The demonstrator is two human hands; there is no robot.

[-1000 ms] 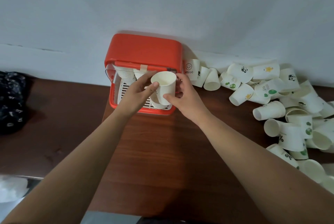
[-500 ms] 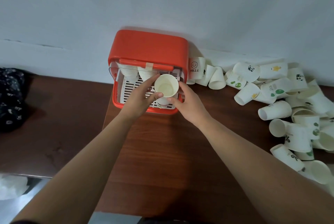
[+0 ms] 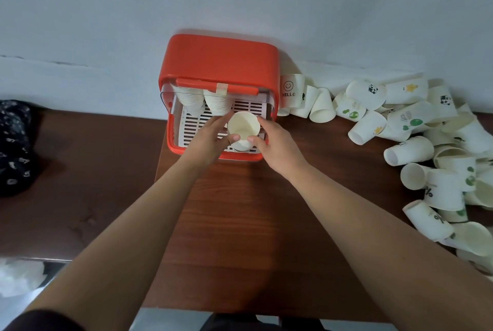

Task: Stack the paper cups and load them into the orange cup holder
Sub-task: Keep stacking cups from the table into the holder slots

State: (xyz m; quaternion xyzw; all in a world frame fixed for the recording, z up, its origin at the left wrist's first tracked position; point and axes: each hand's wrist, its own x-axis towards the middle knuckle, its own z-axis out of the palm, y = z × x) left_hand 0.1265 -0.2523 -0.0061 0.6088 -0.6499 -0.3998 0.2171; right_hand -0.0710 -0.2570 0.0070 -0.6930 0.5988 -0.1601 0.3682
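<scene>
— Clamped on what?
— Left hand (image 3: 210, 138) and right hand (image 3: 277, 143) pinch the paper cup stack (image 3: 243, 127) between them, mouth up, just above the slatted tray (image 3: 190, 125) of the orange cup holder (image 3: 218, 58).
— Handling?
— Light, thin-walled, probably crushes easily; I'd squeeze gently near the stiffer rim. Loose cups (image 3: 408, 150) lie well right of the grip.

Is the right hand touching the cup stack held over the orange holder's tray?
Touching. Head view: the right hand pinches the cup stack with thumb and forefinger; the left hand grips opposite.
</scene>
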